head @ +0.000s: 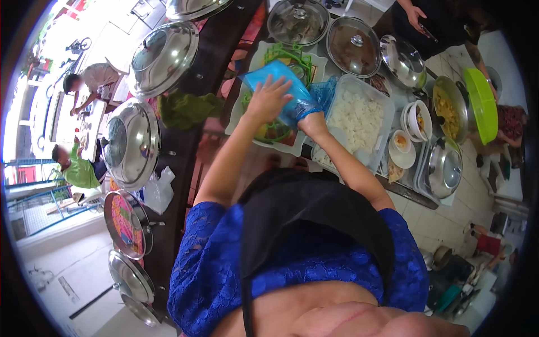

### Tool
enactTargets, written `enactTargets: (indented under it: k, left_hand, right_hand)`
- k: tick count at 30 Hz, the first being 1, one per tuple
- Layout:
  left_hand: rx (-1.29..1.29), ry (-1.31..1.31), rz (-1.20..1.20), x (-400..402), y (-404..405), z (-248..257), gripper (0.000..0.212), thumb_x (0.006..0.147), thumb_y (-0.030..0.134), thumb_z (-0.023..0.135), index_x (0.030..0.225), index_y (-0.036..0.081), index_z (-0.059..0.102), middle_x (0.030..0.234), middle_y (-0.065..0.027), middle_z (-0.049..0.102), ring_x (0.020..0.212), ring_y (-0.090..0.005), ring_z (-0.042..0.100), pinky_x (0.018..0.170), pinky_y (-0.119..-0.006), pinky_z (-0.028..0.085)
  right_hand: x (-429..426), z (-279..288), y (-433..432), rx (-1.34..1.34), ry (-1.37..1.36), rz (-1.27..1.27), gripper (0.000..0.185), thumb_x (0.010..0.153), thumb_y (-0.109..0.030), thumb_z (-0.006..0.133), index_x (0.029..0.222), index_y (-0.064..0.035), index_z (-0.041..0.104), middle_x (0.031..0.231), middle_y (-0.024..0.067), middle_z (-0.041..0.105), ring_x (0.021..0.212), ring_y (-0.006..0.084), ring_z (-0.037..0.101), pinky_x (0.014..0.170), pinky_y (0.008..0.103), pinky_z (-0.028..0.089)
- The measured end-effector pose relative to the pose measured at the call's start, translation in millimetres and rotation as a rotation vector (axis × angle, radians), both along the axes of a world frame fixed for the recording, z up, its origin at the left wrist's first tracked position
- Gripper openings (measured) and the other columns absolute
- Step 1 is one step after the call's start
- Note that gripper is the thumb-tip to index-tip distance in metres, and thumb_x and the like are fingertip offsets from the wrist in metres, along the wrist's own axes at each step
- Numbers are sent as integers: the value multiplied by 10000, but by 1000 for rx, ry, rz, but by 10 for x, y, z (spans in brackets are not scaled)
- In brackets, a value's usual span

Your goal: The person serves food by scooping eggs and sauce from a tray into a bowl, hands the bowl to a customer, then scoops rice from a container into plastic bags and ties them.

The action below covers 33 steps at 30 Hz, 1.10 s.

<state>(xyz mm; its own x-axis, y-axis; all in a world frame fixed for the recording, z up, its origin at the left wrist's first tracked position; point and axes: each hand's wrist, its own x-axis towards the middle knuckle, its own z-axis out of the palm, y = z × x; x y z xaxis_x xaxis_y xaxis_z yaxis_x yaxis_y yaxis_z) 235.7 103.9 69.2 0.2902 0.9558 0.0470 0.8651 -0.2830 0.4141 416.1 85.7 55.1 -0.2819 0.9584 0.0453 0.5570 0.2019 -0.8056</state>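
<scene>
My left hand (269, 99) lies with spread fingers against a translucent blue plastic bag (280, 86). My right hand (313, 124) reaches into that bag up to the wrist; its fingers are hidden under the plastic. Another crumpled piece of blue plastic (323, 94) is just beyond the right wrist. Beneath the bag are white wavy-edged trays (236, 111) with green plastic holders (276, 52) on them. To the right of my right hand stands a clear plastic container (389, 105) of cooked rice (358, 111).
Lidded metal pans (164, 59) line the dark counter (181, 147) at left, near a green cloth (185, 109). More covered pans (353, 46), bowls (417, 120) and a wok of yellow food (446, 111) stand at right. A person (421, 25) holding a phone stands beyond.
</scene>
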Motion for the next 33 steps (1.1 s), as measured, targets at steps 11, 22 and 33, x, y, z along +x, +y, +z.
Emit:
enactTargets:
  k: [11, 22, 33]
  left_hand:
    - [91, -8, 35, -223, 233, 0, 519, 958, 426, 510, 1420, 197, 456, 1515, -133, 352, 1417, -411, 245, 1116, -602, 221]
    - [63, -289, -169, -272, 121, -138, 500, 810, 112, 520, 1307, 106, 570, 1384, -134, 525, 1350, -353, 405, 1111, -576, 263]
    - [273, -575, -217, -70, -79, 388, 410, 769, 112, 639, 1179, 114, 621, 1339, -120, 542, 1340, -403, 386, 1087, -600, 249]
  right_hand:
    - [-26, 76, -166, 222, 32, -282, 118, 754, -50, 709, 828, -8, 626, 851, 138, 636, 712, 253, 624, 630, 336, 492]
    - [123, 218, -137, 128, 166, -356, 64, 840, -56, 651, 864, 2, 660, 754, 112, 665, 656, 185, 634, 628, 295, 494]
    - [-58, 126, -192, 175, 134, -409, 137, 800, -56, 669, 926, -4, 657, 814, 150, 660, 732, 259, 658, 680, 321, 519]
